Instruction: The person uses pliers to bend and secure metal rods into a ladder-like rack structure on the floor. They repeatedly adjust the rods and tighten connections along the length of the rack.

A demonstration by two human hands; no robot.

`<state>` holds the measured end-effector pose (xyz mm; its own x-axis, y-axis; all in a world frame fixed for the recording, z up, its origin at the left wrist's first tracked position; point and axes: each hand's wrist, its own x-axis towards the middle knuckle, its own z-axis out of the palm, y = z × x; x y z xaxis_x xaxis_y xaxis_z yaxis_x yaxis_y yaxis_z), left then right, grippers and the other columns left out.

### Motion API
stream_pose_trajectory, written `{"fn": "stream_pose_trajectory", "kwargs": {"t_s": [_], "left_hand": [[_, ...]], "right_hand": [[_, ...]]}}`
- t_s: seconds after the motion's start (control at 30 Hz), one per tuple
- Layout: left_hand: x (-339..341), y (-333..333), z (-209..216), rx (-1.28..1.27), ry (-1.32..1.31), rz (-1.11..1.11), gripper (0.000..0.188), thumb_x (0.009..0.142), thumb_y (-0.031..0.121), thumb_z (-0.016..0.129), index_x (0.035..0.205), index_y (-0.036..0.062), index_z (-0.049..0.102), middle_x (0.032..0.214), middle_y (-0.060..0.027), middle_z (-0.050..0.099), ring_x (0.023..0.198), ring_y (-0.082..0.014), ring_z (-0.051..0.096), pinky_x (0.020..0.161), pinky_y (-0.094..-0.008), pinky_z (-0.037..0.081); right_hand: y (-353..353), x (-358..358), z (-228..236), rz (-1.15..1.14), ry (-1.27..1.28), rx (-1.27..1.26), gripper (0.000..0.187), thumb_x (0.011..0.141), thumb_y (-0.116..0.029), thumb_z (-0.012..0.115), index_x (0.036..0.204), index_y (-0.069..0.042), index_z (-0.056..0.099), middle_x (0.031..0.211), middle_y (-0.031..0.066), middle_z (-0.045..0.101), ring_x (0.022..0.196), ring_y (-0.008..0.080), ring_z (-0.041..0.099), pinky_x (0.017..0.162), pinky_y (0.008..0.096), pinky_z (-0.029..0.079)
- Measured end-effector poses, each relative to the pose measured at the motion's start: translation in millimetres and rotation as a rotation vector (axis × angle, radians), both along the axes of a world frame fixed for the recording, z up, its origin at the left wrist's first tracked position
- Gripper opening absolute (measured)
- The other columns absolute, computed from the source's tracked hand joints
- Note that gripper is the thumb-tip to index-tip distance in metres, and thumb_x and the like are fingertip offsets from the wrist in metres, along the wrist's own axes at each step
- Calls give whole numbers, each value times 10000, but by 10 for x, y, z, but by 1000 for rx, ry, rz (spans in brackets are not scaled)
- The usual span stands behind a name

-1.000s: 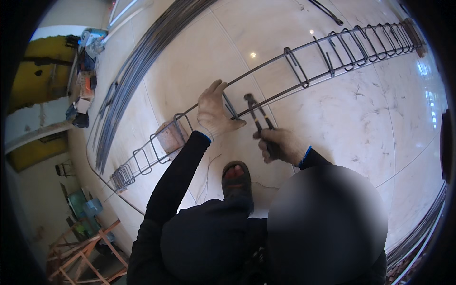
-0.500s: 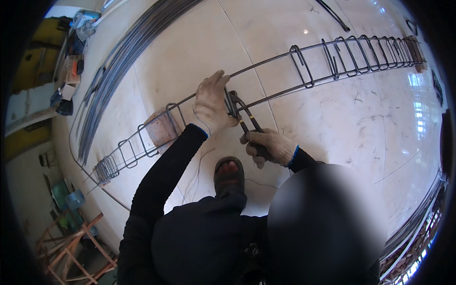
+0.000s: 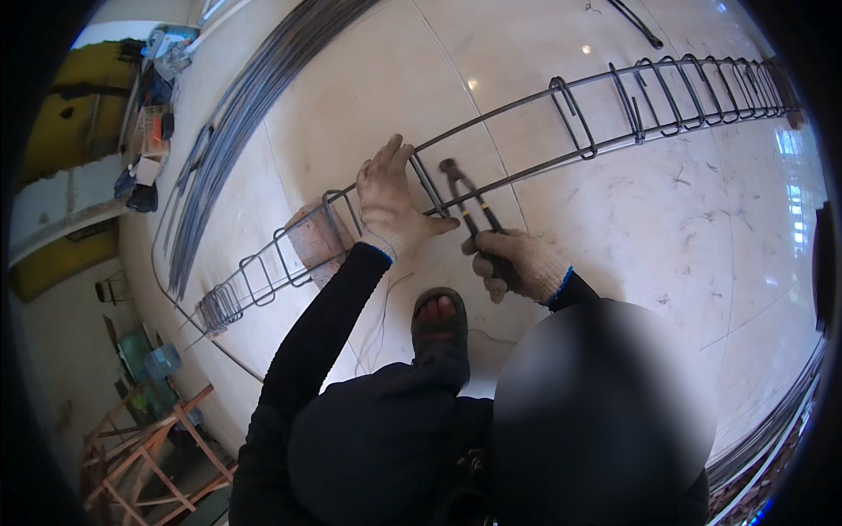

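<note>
A long rebar cage (image 3: 517, 181) of steel bars with square stirrups slants across the tiled floor in front of me. My left hand (image 3: 386, 197), in a cream knit glove, lies against the cage beside a single stirrup (image 3: 427, 186). Its fingers stretch up to the far bar, and its thumb points right at the near bar. Gloved likewise, my right hand (image 3: 517, 261) is closed round the dark handles of steel pincers (image 3: 468, 195). Their head is just right of that stirrup, apart from it, and the handles bear yellow bands.
A reddish block (image 3: 314, 235) props the cage on the left, and another block (image 3: 791, 105) its far right end. Long loose rods (image 3: 224, 123) lie at upper left. My sandalled foot (image 3: 438, 320) is below the cage. Wooden framing (image 3: 158, 456) stands at lower left.
The pincers' head has come away from the stirrup and now sits to its right. My left thumb has stretched farther out. The whole view has shifted slightly.
</note>
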<state>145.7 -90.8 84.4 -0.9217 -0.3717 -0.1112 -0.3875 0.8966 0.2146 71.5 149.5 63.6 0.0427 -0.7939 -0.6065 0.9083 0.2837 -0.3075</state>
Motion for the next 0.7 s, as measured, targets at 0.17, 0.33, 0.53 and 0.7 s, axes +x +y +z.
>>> {"fn": "stream_pose_trajectory", "kwargs": {"t_s": [0.17,0.33,0.53,0.7], "left_hand": [[-53,-6,123,34,-99,32,1091,502,436,1042,1409,32,592,1595,-217,499,1531,-401,425,1301,-564,274],[71,-22,61,-11,-7,30,991,487,431,1033,1322,25,685,1583,-235,517,1530,-407,431,1304,-525,282],[139,-57,97,52,78,24,887,494,396,1036,1237,9,744,1570,-255,532,1527,-427,438,1290,-535,327],[174,-84,-17,61,93,-28,931,493,337,1060,1261,80,602,1607,-220,469,1492,-446,421,1241,-556,368]], "right_hand": [[-70,147,88,9,-142,-62,371,1090,-317,594,1232,25,608,782,30,580,579,173,582,542,346,510],[-62,94,30,3,-58,-9,380,1085,-318,587,1260,18,619,854,45,595,662,184,592,596,352,487],[-110,175,-3,42,-164,-86,364,1080,-321,596,1249,0,613,848,30,572,644,180,563,597,355,482],[-91,231,-94,-84,-230,-41,381,1066,-348,616,1245,-13,626,840,32,588,632,179,574,590,352,473]]}}
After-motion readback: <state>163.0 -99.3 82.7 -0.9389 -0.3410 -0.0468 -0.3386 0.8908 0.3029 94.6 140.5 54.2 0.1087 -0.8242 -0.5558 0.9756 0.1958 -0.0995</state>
